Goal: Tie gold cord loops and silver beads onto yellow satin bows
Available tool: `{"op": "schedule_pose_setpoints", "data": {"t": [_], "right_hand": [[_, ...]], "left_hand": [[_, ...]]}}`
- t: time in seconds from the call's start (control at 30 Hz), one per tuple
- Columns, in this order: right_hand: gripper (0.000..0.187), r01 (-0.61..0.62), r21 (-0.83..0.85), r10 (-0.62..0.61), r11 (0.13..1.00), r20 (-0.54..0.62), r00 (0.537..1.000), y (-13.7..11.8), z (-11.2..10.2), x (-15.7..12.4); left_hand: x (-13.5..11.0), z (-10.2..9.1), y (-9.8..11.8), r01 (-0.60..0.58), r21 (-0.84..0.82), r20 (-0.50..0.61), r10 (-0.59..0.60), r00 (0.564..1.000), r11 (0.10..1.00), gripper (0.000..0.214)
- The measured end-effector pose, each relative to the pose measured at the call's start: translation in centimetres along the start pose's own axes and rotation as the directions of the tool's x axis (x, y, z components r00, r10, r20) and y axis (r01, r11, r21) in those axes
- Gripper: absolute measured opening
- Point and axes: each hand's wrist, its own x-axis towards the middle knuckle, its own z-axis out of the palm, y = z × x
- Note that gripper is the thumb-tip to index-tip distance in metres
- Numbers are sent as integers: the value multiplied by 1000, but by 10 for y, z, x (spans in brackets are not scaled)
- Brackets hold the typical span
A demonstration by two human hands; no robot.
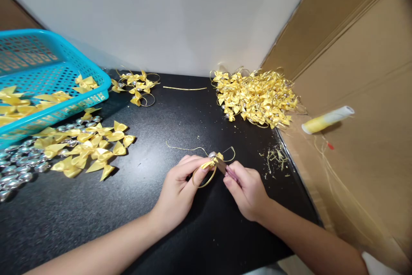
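My left hand pinches a small yellow ribbon bow with a silver bead and a gold cord loop just above the black table. My right hand is closed round a small brownish tool whose tip touches the bow. A loose end of gold cord trails left from the bow across the table. Both hands sit close together near the middle front of the table.
A big heap of finished yellow bows lies at the back right. Loose bows and silver beads lie at left, beside a blue basket holding more bows. A few bows lie at back. A spool rests on cardboard.
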Motion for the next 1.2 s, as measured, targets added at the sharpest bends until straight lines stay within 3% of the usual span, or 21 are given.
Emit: {"op": "schedule_pose_setpoints", "data": {"t": [0.63, 0.87, 0.97, 1.03, 1.1, 1.2], "right_hand": [[23, -34, 22, 33, 999, 13, 999, -3, 0, 2], [24, -85, 57, 88, 995, -43, 995, -2, -5, 4], [27, -191, 32, 194, 981, -183, 964, 12, -22, 10], [32, -316, -21, 293, 949, -318, 902, 25, -42, 16], [34, -473, -151, 375, 868, -424, 824, 38, -67, 17], [34, -595, -391, 425, 702, -440, 791, 57, -103, 7]], "left_hand": [[0, -1, 3, 13, 26, -7, -13, 1000, 1000, 23], [1, 1, 5, 109, -11, -49, -109, 993, 994, 26], [1, 1, 3, 152, -28, -76, -153, 985, 988, 28], [1, 1, 3, 165, -26, -81, -167, 983, 986, 29], [1, 1, 2, 176, -30, -81, -177, 981, 984, 31], [1, -1, 2, 196, -52, -81, -200, 976, 979, 34]]}}
